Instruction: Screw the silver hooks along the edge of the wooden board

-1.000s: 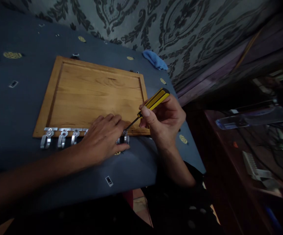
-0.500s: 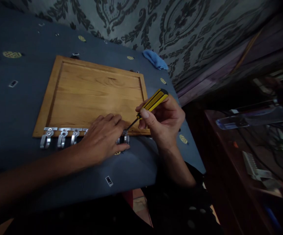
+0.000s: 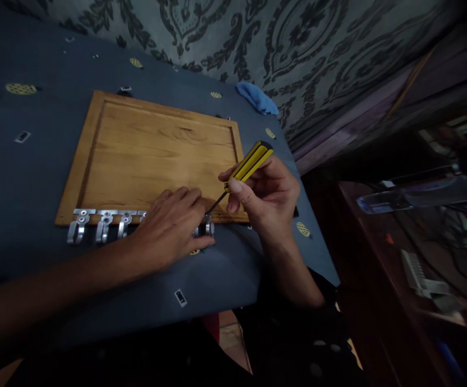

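Screwdriver [image 3: 249, 161], yellow/black handle: held in right hand [image 3: 269, 199], thumb + fingers closed round the handle's lower half. Shaft slants down-left, tip on the end hook [image 3: 206, 228]. End hook sits at near edge of wooden board [image 3: 156, 150], toward its right corner, hanging over onto the table [image 3: 27, 177].

Left hand [image 3: 169, 228] lies flat, fingers out, nothing gripped. Forefinger + thumb flank the end hook, palm covers the board edge. Pinching or just resting: can't tell.

Vs 1 s ago: handle top slightly up + left, thumb crept along handle, tip hasn't left the end hook. Reads as a small turn/regrip, so fastening is under way, not done. Left hand, board: no shift.

Round about: other hooks [image 3: 103, 226] along same edge, left of the hand. Blue rag [image 3: 257, 98] at far right table edge, by patterned wall [image 3: 298, 48].
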